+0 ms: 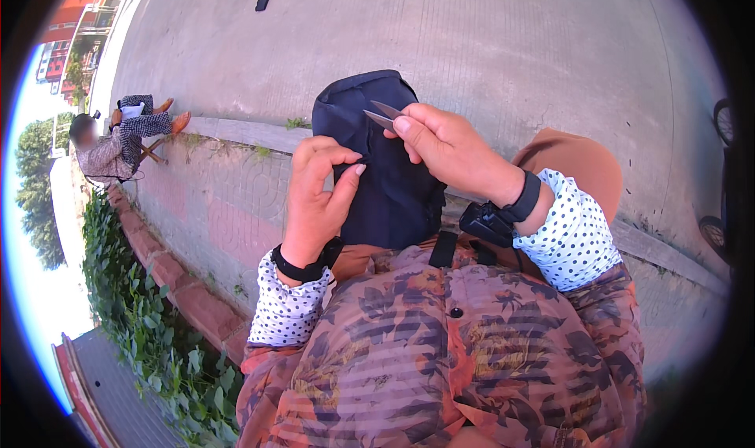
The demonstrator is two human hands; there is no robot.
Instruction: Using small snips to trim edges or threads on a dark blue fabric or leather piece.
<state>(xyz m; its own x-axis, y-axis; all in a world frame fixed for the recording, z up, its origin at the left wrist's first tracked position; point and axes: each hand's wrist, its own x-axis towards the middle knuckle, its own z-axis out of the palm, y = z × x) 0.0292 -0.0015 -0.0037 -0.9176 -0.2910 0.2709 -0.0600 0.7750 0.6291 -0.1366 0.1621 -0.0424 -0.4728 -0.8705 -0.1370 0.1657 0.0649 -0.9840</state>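
A dark navy cloth bag (393,216) lies across my lap, its black-edged far end pointing away from me. My left hand (311,196) is closed in a pinch on a small fold of the bag's dark cloth, thumb against fingertips. Above the bag, my right hand (456,145) grips a pair of small scissors (383,118). Their two pointed metal blades stand slightly apart and aim left, over the cloth and a little beyond my left fingertips. The handle end is hidden inside my right hand. Both wrists wear black straps over white dotted cuffs.
My brown-clad knee (574,161) is at the right. A person (114,145) sits on a folding stool at far left. Green climbing plants (134,291) grow behind a red brick edging (177,283). A small black object (262,4) lies on the concrete; a wheel (723,122) stands far right.
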